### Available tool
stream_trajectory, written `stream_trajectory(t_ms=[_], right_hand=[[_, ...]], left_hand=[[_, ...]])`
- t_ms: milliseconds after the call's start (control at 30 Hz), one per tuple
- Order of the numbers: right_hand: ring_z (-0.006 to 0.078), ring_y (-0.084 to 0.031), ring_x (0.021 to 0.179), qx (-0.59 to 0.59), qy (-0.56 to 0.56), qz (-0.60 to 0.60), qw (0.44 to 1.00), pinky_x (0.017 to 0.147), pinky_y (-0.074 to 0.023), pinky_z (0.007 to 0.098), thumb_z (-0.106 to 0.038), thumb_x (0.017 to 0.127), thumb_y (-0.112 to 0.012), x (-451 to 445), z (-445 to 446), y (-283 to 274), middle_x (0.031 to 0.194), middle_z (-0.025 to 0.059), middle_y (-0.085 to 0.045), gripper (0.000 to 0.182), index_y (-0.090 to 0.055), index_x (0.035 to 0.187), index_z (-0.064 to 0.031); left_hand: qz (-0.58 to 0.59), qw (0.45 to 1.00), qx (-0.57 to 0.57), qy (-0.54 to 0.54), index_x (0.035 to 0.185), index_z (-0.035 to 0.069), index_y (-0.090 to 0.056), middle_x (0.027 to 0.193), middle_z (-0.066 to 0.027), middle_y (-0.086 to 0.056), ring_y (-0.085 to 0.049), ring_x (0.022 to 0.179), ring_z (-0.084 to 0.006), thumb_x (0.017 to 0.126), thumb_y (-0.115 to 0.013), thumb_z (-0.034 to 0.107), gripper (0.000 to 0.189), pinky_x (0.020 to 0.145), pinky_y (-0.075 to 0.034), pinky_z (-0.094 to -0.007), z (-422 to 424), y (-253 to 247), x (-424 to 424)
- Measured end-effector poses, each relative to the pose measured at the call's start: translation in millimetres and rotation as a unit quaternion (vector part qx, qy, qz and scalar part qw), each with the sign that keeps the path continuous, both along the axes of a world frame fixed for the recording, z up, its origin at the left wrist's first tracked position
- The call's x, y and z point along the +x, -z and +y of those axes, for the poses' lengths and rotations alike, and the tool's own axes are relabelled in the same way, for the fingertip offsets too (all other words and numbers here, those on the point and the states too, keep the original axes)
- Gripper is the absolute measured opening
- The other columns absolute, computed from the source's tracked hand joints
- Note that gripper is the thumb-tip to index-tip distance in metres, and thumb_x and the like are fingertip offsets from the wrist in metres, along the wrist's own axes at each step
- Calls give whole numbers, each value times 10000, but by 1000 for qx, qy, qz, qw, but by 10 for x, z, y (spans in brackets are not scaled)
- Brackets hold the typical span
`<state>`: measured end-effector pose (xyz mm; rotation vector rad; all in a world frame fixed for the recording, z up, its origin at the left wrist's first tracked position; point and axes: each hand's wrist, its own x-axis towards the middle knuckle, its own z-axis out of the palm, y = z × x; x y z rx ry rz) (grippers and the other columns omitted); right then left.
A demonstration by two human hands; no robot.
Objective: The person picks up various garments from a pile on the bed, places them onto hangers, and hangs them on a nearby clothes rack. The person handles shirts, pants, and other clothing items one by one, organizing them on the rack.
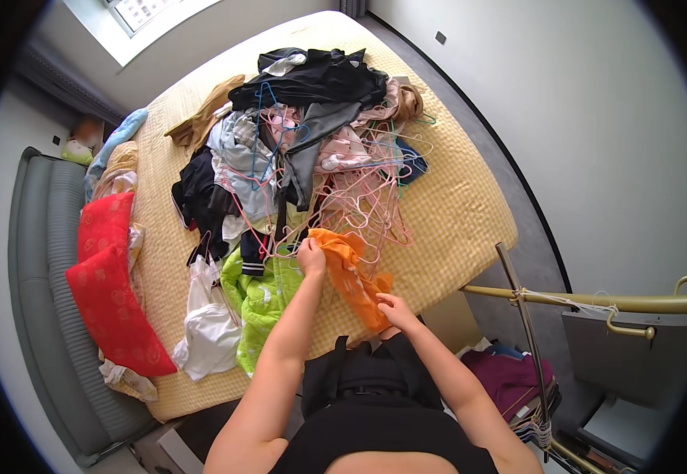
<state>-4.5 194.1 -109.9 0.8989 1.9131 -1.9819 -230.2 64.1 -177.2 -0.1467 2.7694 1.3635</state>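
An orange garment stretches between my two hands at the near edge of the bed. My left hand grips its upper left end. At the lower right end, my right hand has its fingers on the cloth. Just beyond the garment lies a tangle of pink hangers. A lime-green printed cloth item spreads to the left of my left forearm, beside a white garment. Whether a hanger is inside the orange garment cannot be seen.
A heap of dark clothes and a blue hanger lie farther back on the yellow checked bed cover. Red pillows line the grey headboard. A metal rail and folded purple clothing stand at right.
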Motion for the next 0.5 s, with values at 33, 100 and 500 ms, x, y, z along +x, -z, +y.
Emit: stream_trajectory(t_ms=[33,100,500], right_hand=[[111,-554,897,-17,6,-6,1000,778,-447,242,-112,852,-507,11,18,64,1018,54,-601,340,-538,1165,16],[113,-555,893,-46,18,-6,999,772,-448,240,-112,854,-510,-30,14,121,1005,54,-602,315,-552,1141,11],[121,-475,1093,-198,-47,130,970,922,-390,263,-281,877,-567,-845,-456,-762,1196,80,-512,551,-379,1304,11]], left_hand=[[5,999,52,9,882,31,-573,762,-153,-604,-584,716,-304,901,-464,228,226,639,-441,-378,-89,-7,-17],[-9,979,181,93,858,20,-569,729,-56,-575,-538,678,-163,928,-451,214,237,618,-418,-292,-312,-23,-7],[-119,818,558,77,945,17,-590,830,25,-561,-497,784,-56,928,-464,119,163,734,-395,-195,-864,-1718,1115]])
